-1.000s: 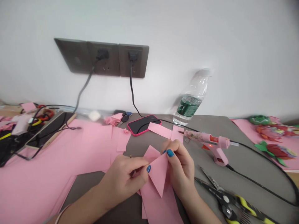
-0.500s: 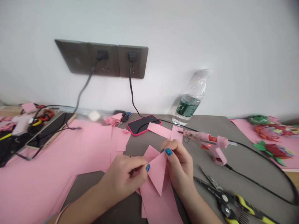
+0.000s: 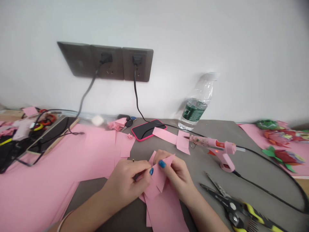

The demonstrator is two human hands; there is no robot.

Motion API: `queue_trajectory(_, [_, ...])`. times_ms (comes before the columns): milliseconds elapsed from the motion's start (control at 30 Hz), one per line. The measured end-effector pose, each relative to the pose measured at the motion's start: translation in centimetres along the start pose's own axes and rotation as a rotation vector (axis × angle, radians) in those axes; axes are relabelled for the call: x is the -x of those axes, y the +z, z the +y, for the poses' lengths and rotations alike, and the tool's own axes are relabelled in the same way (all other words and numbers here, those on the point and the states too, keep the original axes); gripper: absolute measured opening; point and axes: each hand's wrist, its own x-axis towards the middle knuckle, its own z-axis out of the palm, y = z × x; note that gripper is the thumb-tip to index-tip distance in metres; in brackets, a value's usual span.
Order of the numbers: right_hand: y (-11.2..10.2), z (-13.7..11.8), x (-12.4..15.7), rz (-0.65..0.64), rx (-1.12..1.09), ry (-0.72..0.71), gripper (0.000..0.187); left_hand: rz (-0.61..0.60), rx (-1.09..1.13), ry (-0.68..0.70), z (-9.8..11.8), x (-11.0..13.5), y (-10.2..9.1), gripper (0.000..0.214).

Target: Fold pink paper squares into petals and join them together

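**Folded pink paper [image 3: 162, 183] pinched between left hand [image 3: 132, 176] and right hand [image 3: 177, 175]**

The folded pink paper is held above the counter [image 3: 142, 149], low in the middle of the view. The left hand is nearly closed, its thumb and forefinger pinching the left edge. The right hand grips the other side, thumb pressed flat on the front and fingers curled behind. A flap on the front tapers to a point at the bottom. Long pink strips [image 3: 166, 212] lie below the hands.

To the right, a pink glue gun [image 3: 224, 151] has a small red light showing, and a black-and-yellow cutting tool [image 3: 233, 206] lies with its blades apart. Behind the hands are a phone in a pink case [image 3: 142, 132] and, near the wall, a bottle with a green label [image 3: 195, 109]. Large pink sheets [image 3: 36, 190] cover the left side; paper flowers [image 3: 287, 156] lie at the far right.
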Motion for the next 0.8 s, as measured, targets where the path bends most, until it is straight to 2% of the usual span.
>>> queue_trajectory(100, [-0.32, 0.29, -0.08, 0.08, -0.07, 0.036, 0.047, -0.021, 0.03, -0.026, 0.09, 0.0, -0.13, 0.027])
queue_trajectory(233, [-0.76, 0.42, -0.16, 0.232, -0.065, 0.038, 0.049, -0.022, 0.052, -0.082, 0.14, -0.06, -0.23, 0.029])
queue_trajectory(467, [-0.57, -0.46, -0.17, 0.084, 0.162, -0.06, 0.047, -0.022, 0.035, -0.088, 0.12, -0.1, -0.18, 0.03])
queue_trajectory(667, [-0.31, -0.32, 0.05, 0.19, 0.219, -0.015, 0.055, -0.041, 0.054, -0.077, 0.09, -0.18, -0.04, 0.029])
queue_trajectory(800, [-0.36, -0.04, 0.19, 0.208, 0.245, 0.024, 0.058, -0.04, 0.058, -0.096, 0.2, -0.21, -0.13, 0.029])
